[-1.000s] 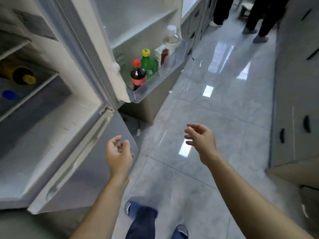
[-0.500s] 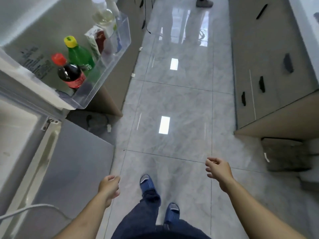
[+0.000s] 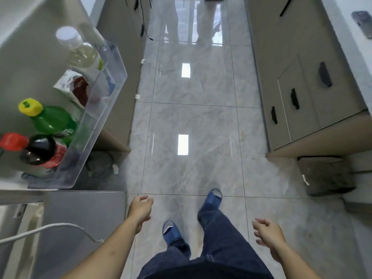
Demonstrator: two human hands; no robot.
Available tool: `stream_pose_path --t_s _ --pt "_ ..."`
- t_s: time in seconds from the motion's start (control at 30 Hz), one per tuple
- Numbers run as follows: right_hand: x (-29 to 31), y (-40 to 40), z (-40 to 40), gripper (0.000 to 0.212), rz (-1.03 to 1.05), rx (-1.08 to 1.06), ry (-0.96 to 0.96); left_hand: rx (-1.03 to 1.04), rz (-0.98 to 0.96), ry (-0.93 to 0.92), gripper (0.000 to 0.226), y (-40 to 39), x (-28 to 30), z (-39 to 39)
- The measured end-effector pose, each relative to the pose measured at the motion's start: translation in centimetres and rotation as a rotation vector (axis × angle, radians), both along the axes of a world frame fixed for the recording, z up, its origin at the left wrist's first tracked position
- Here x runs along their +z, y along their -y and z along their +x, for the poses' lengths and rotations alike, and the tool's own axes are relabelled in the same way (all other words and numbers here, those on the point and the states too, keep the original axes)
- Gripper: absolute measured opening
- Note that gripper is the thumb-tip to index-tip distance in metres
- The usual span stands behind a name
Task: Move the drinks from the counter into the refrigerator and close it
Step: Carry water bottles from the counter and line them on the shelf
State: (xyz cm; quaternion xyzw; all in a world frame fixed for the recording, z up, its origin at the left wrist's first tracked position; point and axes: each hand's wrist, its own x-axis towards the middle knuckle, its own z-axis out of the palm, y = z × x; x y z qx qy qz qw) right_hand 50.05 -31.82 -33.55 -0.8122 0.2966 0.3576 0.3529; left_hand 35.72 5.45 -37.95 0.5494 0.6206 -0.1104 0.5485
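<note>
1. The refrigerator door (image 3: 40,47) stands open at your left; walking forward, you could clip it.
2. Its door bin (image 3: 96,125) holds the drinks: clear bottle (image 3: 80,51), carton (image 3: 74,89), green bottle (image 3: 52,119), cola bottle (image 3: 40,150); a slam could topple them.
3. Your left hand (image 3: 140,208) and right hand (image 3: 268,232) hang loose, holding nothing.

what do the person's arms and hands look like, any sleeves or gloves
Both forearms are bare to the frame edge: no sleeves, gloves, watch or rings visible on the left hand or right hand. Below, dark blue jeans and blue open-toe slippers.

Four drinks stand upright in the open refrigerator door's clear bin (image 3: 112,81), up-left of the left hand (image 3: 140,208). They are a cola bottle (image 3: 42,151), green bottle (image 3: 51,120), carton (image 3: 73,89) and clear bottle (image 3: 80,51).
</note>
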Motion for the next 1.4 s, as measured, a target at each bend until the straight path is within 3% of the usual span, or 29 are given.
stream_pose_path --t_s 0.2,0.33,0.53,0.87,1.07,1.4 --pt "-2.6 0.4 6.1 0.011 -0.049 0.042 -0.077 -0.063 0.046 -0.019 0.023 -2.0 -0.1 8.3" --pt "-3.2 -1.7 15.0 0.015 -0.034 0.174 -0.065 -0.002 0.114 -0.050 0.023 -3.6 0.6 13.5" --pt "-0.1 -7.5 30.4 0.021 0.075 0.309 0.033 0.104 0.151 -0.050 0.022 -4.3 2.3 20.4" --pt "0.9 -21.2 47.4 0.012 0.228 0.433 0.081 0.276 0.076 -0.189 0.028 -6.1 0.3 26.2" --pt "1.3 -30.3 55.8 0.008 0.274 0.545 0.115 0.386 0.051 -0.123 0.026 -12.0 -1.0 36.0" --pt "1.6 -38.6 65.7 0.014 0.137 0.766 0.110 0.494 0.077 0.035 0.024 -21.8 3.1 49.3"
